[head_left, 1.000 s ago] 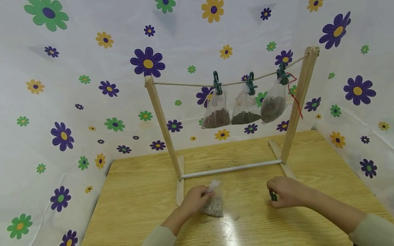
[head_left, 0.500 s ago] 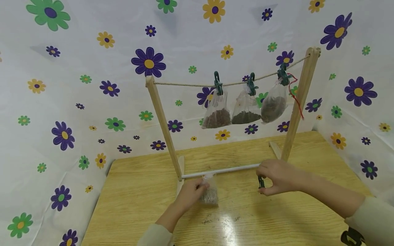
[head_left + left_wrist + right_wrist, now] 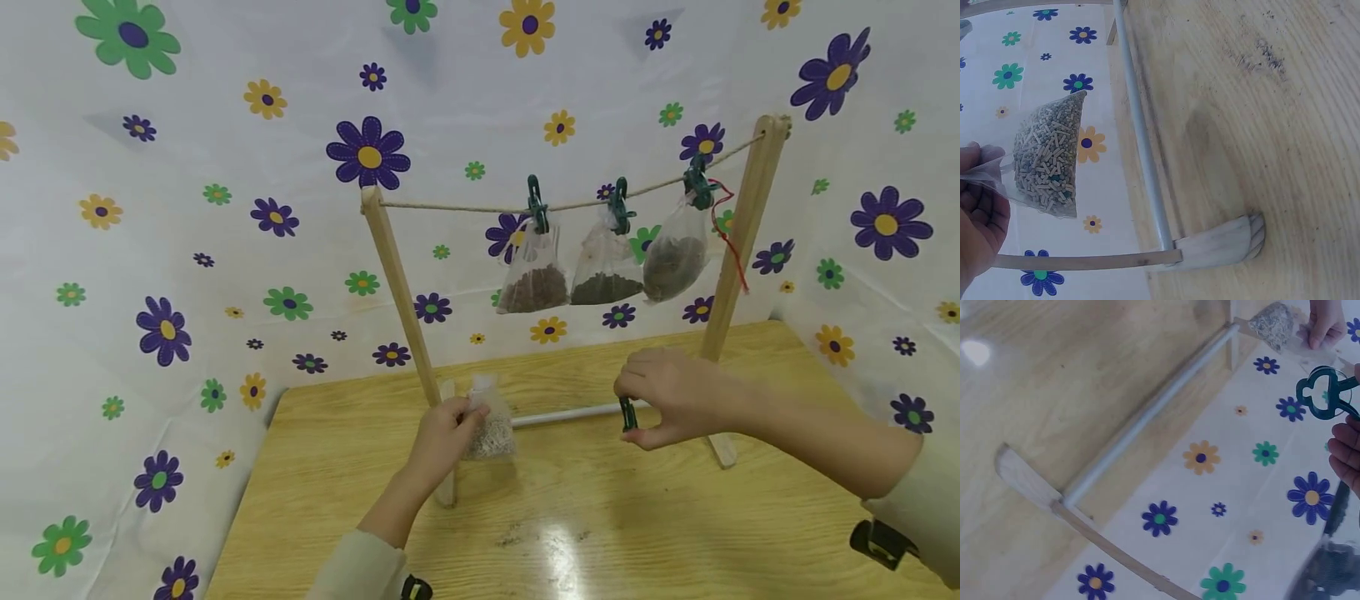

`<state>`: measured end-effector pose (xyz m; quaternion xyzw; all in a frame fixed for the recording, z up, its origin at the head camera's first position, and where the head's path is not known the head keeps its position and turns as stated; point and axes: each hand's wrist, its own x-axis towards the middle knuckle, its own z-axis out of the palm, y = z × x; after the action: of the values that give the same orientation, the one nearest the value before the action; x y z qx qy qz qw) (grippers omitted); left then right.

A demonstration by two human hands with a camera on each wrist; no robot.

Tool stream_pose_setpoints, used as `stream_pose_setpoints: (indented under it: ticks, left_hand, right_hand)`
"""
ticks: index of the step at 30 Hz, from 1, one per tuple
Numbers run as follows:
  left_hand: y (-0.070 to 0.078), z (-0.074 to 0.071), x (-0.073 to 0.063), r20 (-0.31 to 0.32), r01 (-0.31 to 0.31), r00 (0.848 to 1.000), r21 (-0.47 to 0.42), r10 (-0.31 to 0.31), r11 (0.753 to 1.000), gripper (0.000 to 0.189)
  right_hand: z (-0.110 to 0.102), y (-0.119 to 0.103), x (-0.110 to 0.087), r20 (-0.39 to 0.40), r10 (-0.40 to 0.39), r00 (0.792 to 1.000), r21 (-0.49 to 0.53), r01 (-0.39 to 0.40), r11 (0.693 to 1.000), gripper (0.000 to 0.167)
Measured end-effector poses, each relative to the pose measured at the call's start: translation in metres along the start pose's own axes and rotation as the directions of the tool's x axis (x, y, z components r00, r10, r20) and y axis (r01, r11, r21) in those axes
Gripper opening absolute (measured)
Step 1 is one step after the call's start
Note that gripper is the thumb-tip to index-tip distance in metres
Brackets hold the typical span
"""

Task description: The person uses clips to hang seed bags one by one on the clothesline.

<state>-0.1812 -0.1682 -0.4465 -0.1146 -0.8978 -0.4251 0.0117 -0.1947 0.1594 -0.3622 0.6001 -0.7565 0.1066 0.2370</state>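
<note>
My left hand point(image 3: 442, 437) pinches the gathered neck of a small clear plastic bag point(image 3: 492, 436). In the left wrist view short pale pellets point(image 3: 1047, 159) fill the bag's lower part. The bag is raised above the table, in front of the rack's left post point(image 3: 401, 287). My right hand point(image 3: 675, 396) holds a dark green clothespin point(image 3: 627, 414) between thumb and fingers, level with the low bar. In the right wrist view the clothespin point(image 3: 1330, 394) shows its looped jaw end, pointing away from the fingers.
A rope point(image 3: 450, 207) runs between two wooden posts. Three bags of dark grains, such as the brown-filled bag point(image 3: 534, 287), hang from it by green clothespins point(image 3: 537, 204). A red string point(image 3: 727, 239) dangles at the right. A white bar point(image 3: 566, 416) joins the posts low down.
My left hand has lifted the bag of pellets off the table, up and slightly left. My right hand has risen and moved left with the clothespin. The view has shifted slightly.
</note>
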Motion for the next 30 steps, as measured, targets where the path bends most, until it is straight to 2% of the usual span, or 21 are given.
stream_pose_setpoints:
  ticks: [4, 9, 13, 16, 20, 24, 27, 30]
  left_hand:
    - [0.005, -0.007, 0.004, -0.031, 0.004, 1.000, 0.033, -0.003, 0.999, 0.034]
    - [0.016, -0.014, 0.009, -0.089, 0.003, 0.996, 0.008, -0.002, 1.000, 0.036]
    - [0.027, -0.017, 0.015, -0.186, -0.059, 0.980, 0.026, 0.063, 0.998, 0.034]
    - [0.035, -0.020, 0.018, -0.266, -0.124, 0.954, 0.071, 0.139, 0.990, 0.033]
    - [0.042, -0.024, 0.025, -0.337, -0.197, 0.914, 0.120, 0.227, 0.973, 0.033]
    - [0.051, -0.029, 0.033, -0.410, -0.274, 0.855, 0.163, 0.318, 0.948, 0.029]
    - [0.060, -0.033, 0.039, -0.462, -0.313, 0.810, 0.182, 0.362, 0.932, 0.026]
    - [0.070, -0.038, 0.046, -0.498, -0.342, 0.776, 0.182, 0.386, 0.922, 0.024]
  right_hand:
    - [-0.016, 0.006, 0.016, 0.009, -0.030, 1.000, -0.017, 0.030, 0.999, 0.037]
    - [-0.032, 0.011, 0.036, 0.006, -0.056, 0.998, -0.060, 0.056, 0.997, 0.038]
    - [-0.041, 0.016, 0.054, 0.026, -0.078, 0.997, -0.089, 0.080, 0.993, 0.035]
    - [-0.049, 0.019, 0.070, 0.046, -0.089, 0.995, -0.105, 0.094, 0.990, 0.037]
    - [-0.058, 0.020, 0.092, 0.059, -0.086, 0.995, -0.095, 0.091, 0.991, 0.038]
    - [-0.067, 0.018, 0.114, 0.011, -0.122, 0.992, -0.101, 0.122, 0.987, 0.039]
    - [-0.072, 0.017, 0.129, -0.038, -0.148, 0.988, -0.085, 0.144, 0.986, 0.039]
    - [-0.078, 0.018, 0.143, -0.072, -0.150, 0.986, -0.069, 0.145, 0.987, 0.037]
